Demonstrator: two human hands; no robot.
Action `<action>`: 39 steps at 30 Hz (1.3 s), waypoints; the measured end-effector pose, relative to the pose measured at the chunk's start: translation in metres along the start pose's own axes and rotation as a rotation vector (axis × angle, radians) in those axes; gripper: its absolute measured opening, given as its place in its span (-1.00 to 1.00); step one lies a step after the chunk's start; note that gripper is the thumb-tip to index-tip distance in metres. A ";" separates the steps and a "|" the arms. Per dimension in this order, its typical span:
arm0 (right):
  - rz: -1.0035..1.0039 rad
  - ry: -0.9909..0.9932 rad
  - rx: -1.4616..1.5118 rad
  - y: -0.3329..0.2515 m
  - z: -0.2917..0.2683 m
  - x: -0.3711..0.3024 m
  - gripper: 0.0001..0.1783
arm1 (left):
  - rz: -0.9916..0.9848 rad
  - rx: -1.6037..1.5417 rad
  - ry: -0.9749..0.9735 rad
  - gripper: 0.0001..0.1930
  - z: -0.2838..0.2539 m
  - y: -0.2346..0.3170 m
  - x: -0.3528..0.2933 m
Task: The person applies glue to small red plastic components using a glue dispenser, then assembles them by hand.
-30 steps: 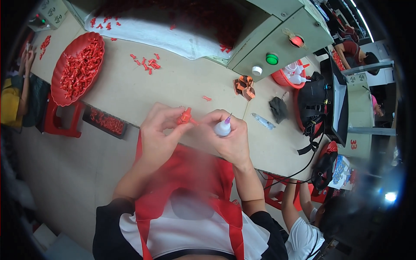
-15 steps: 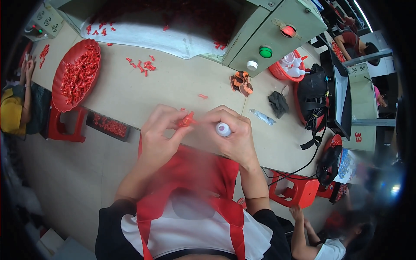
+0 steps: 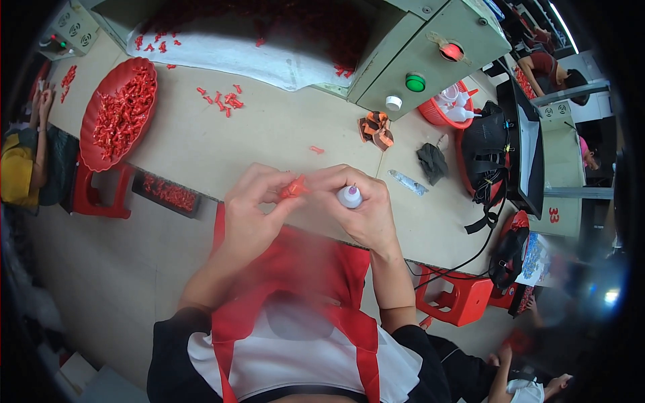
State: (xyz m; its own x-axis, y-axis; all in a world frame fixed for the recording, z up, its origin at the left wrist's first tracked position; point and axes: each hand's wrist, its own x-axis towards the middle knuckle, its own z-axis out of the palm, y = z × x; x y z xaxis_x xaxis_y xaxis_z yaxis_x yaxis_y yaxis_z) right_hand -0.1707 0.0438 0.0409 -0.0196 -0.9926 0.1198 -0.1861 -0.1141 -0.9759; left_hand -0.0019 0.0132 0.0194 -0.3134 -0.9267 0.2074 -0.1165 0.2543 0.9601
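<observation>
My left hand [image 3: 250, 207] pinches a small red plastic figure [image 3: 293, 187] between thumb and fingertips, above the near edge of the table. Close on its right, my right hand [image 3: 371, 213] is wrapped round a small white squeeze bottle [image 3: 349, 196] with a purplish nozzle tip. The fingertips of my right hand come right up to the red figure; whether they touch it is blurred. A single red piece [image 3: 316, 150] lies on the table beyond my hands, and a loose group of red pieces [image 3: 228, 102] lies farther left.
A red scalloped bowl [image 3: 86, 138] heaped with red pieces stands at the left. At the back is a green-grey machine [image 3: 430, 74] with a white-lined opening. On the right lie an orange-brown bundle [image 3: 376, 131], a dark cloth [image 3: 432, 162] and a red basket [image 3: 437, 114] of bottles.
The red figure has turned slightly in my left fingers, and the bottle has tilted a little in my right hand. At lower right, another person has shifted lower and farther right.
</observation>
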 end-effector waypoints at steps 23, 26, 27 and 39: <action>0.193 -0.051 0.230 0.006 -0.005 -0.002 -0.91 | -0.026 -0.027 -0.019 -0.70 0.002 0.003 0.001; 0.187 -0.051 0.224 0.007 -0.006 -0.002 -0.91 | -0.041 -0.046 -0.021 -0.69 0.003 0.003 0.001; 0.180 -0.051 0.240 0.007 -0.006 -0.002 -0.91 | -0.040 -0.045 -0.021 -0.69 0.003 0.003 0.001; 0.095 0.000 0.143 0.009 -0.005 -0.001 -0.88 | -0.077 -0.138 -0.026 -0.67 0.007 -0.007 0.001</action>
State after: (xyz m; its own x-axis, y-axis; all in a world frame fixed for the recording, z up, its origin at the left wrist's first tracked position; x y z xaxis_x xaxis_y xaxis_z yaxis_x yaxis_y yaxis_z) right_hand -0.1771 0.0439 0.0333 -0.0302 -0.9992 0.0257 -0.0415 -0.0244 -0.9988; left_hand -0.0077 0.0128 0.0115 -0.3327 -0.9342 0.1289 -0.0113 0.1406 0.9900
